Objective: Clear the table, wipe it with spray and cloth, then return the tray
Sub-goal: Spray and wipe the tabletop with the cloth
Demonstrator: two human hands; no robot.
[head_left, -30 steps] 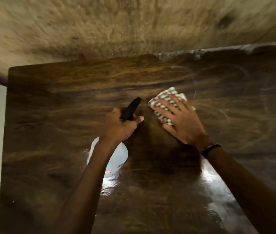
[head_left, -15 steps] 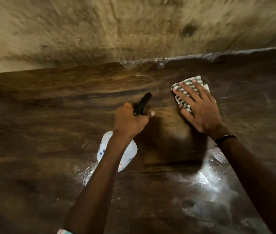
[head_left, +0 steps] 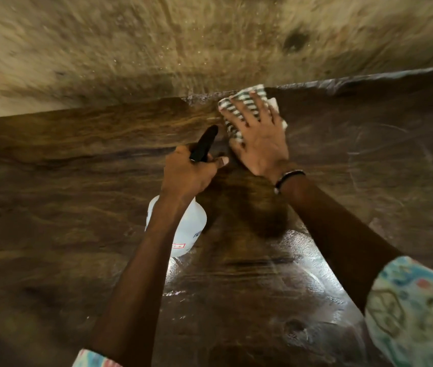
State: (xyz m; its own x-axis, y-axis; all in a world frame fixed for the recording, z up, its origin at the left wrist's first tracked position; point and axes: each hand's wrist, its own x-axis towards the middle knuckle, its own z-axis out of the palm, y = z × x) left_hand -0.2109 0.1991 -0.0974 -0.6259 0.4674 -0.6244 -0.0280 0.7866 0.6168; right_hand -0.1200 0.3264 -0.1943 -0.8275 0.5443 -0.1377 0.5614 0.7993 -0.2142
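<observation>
A dark brown wooden table (head_left: 64,213) fills the lower view, glossy and wet near its middle. My left hand (head_left: 187,172) grips the neck of a white spray bottle (head_left: 187,229), whose black nozzle points away from me; my forearm hides part of the bottle. My right hand (head_left: 259,139) lies flat, fingers spread, pressing a green-and-white checked cloth (head_left: 236,107) onto the table at its far edge. The two hands are almost touching. No tray is in view.
Beyond the table's far edge lies a tan, speckled floor (head_left: 183,43) with a dark spot. A bright wet sheen (head_left: 284,274) covers the tabletop close to me. Patterned sleeves show at both of my arms.
My right hand has slid the cloth away from me and to the left, up to the table's far edge. The left hand with the bottle has stayed about where it was.
</observation>
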